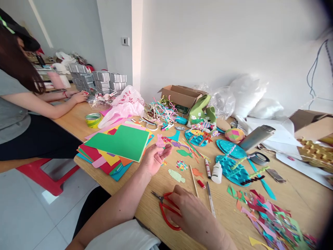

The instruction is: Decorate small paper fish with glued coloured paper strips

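Left hand point(153, 160) pinched a pink, fish-shaped paper cutout point(160, 140) above the brown wooden table point(295, 194); the right hand point(188, 207) gripped red-handled metal scissors point(161, 199). A light edge hold seemed best against creasing, the scissors kept clear. Red writing on the translucent plastic bag point(128, 97) was illegible.

Open cardboard box point(179, 94), crowded round

Left of the box lies a red-printed plastic bag point(128, 97); farther left stand stacked grey packs point(102, 82). A green flowered bag point(199, 111) stands just before the box. To its right sit a stuffed white sack point(246, 94) and a steel flask point(257, 137).
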A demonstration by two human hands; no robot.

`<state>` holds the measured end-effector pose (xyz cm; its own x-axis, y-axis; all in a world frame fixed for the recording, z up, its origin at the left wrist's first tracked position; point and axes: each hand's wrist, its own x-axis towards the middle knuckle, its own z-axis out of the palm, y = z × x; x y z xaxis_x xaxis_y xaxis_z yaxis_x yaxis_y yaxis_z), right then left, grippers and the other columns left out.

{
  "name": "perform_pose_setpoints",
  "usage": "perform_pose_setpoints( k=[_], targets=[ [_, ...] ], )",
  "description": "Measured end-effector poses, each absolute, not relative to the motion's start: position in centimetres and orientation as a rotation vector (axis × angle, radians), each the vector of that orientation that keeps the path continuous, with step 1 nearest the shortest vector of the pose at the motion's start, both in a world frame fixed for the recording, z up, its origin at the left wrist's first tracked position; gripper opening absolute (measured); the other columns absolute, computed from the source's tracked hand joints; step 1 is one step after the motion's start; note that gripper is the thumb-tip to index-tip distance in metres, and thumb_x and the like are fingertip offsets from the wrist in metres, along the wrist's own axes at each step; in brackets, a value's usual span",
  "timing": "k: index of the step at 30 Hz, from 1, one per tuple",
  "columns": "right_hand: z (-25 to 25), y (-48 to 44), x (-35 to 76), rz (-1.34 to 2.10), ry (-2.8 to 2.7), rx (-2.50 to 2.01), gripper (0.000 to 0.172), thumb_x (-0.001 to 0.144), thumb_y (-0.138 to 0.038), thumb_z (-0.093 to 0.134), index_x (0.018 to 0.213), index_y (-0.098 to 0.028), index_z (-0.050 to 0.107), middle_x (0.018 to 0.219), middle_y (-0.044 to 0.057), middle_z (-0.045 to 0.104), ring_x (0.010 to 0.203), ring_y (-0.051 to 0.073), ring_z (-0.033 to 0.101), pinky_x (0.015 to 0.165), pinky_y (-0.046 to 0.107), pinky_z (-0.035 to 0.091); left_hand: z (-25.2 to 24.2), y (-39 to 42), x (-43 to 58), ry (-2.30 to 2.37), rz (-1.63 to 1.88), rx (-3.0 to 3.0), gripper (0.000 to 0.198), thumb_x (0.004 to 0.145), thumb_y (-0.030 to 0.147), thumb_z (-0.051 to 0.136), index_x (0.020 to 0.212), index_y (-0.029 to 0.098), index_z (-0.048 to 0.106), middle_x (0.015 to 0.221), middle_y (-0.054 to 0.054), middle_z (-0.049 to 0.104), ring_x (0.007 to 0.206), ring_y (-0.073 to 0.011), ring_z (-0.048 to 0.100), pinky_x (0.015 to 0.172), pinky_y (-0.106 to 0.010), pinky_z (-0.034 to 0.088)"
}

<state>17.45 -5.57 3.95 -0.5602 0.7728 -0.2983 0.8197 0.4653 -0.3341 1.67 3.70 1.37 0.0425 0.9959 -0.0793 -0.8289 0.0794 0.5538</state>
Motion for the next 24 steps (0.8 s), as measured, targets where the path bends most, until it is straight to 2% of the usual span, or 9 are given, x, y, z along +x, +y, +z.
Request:
perform_pose_setpoints(
  k=[2,5,6,8,10,11,14,19,24],
  targets=[
    [3.9,-5.3,17.9,-0.743,2.651,1.422,0.010,0.080,-0.024,0.062,0.073,-0.019,0.066,0.086,0.008,0.064,0.081,0.021,0.062,0.069,0.029,0.041,1.4,3.6,1.8,0.504,1.406,0.353,0.013,0.064,0.007,0.062,0.076,0.012,0.063,0.089,-0.011,0.073,0.090,-0.0227,0.071,0.082,-0.029,0.055],
    [3.4,-4.5,18.5,-0.950,2.812,1.643,0.026,0.086,-0.030,0.057,0.063,-0.019,0.063,0.072,0.005,0.062,0.068,0.017,0.059,0.063,0.029,0.042,1.6,3.1,2.2,0.494,1.297,0.301,0.012,0.066,0.006,0.058,0.076,0.011,0.064,0.091,-0.012,0.073,0.091,-0.0212,0.071,0.083,-0.026,0.055],
    [3.2,-4.1,18.7,-1.055,2.883,1.811,0.026,0.088,-0.032,0.055,0.067,-0.019,0.064,0.073,0.005,0.062,0.065,0.016,0.058,0.061,0.028,0.043,1.6,2.9,2.4,0.492,1.257,0.301,0.013,0.067,0.006,0.057,0.077,0.011,0.064,0.092,-0.012,0.073,0.092,-0.0210,0.070,0.083,-0.026,0.054],
    [2.9,-3.2,19.0,-1.373,2.932,2.200,0.022,0.089,-0.038,0.052,0.090,-0.021,0.066,0.083,0.005,0.064,0.065,0.015,0.058,0.056,0.027,0.047,1.6,2.4,2.8,0.486,1.180,0.318,0.017,0.067,0.006,0.056,0.081,0.009,0.065,0.094,-0.012,0.073,0.093,-0.0211,0.070,0.082,-0.025,0.054],
    [2.7,-2.5,19.2,-1.912,2.810,2.288,0.036,0.086,-0.045,0.055,0.114,-0.021,0.059,0.083,0.005,0.063,0.067,0.017,0.059,0.050,0.027,0.050,1.5,2.0,3.1,0.466,1.115,0.345,0.018,0.067,0.007,0.056,0.083,0.009,0.066,0.095,-0.012,0.073,0.094,-0.0217,0.070,0.081,-0.026,0.054],
    [2.7,-2.3,19.2,-2.169,2.729,2.217,0.044,0.084,-0.047,0.058,0.120,-0.021,0.056,0.085,0.005,0.063,0.068,0.017,0.060,0.049,0.028,0.052,1.4,1.8,3.3,0.451,1.090,0.360,0.018,0.067,0.007,0.057,0.083,0.010,0.066,0.095,-0.012,0.073,0.093,-0.0221,0.070,0.081,-0.027,0.053],
    [2.7,-1.8,19.2,-2.578,2.527,2.014,0.049,0.076,-0.049,0.067,0.114,-0.019,0.058,0.084,0.004,0.065,0.065,0.015,0.061,0.053,0.031,0.056,1.1,1.5,3.6,0.427,1.031,0.410,0.017,0.066,0.007,0.059,0.081,0.012,0.065,0.094,-0.012,0.073,0.092,-0.0239,0.070,0.080,-0.029,0.053],
    [2.5,-1.6,19.2,-2.561,2.414,2.163,0.039,0.070,-0.051,0.072,0.081,-0.015,0.060,0.056,-0.002,0.059,0.049,0.011,0.053,0.046,0.024,0.046,0.9,1.4,3.7,0.432,1.007,0.502,0.015,0.065,0.008,0.059,0.078,0.012,0.065,0.092,-0.011,0.073,0.092,-0.0253,0.070,0.081,-0.032,0.051],
    [2.3,-1.2,19.8,-2.385,2.445,2.293,0.029,0.068,-0.042,0.072,0.072,-0.016,0.058,0.052,-0.004,0.053,0.047,0.009,0.044,0.045,0.021,0.035,1.3,1.7,3.4,0.457,1.005,0.617,0.017,0.062,0.009,0.061,0.078,0.011,0.068,0.091,-0.012,0.073,0.086,-0.0246,0.071,0.073,-0.029,0.053]
  ],
)
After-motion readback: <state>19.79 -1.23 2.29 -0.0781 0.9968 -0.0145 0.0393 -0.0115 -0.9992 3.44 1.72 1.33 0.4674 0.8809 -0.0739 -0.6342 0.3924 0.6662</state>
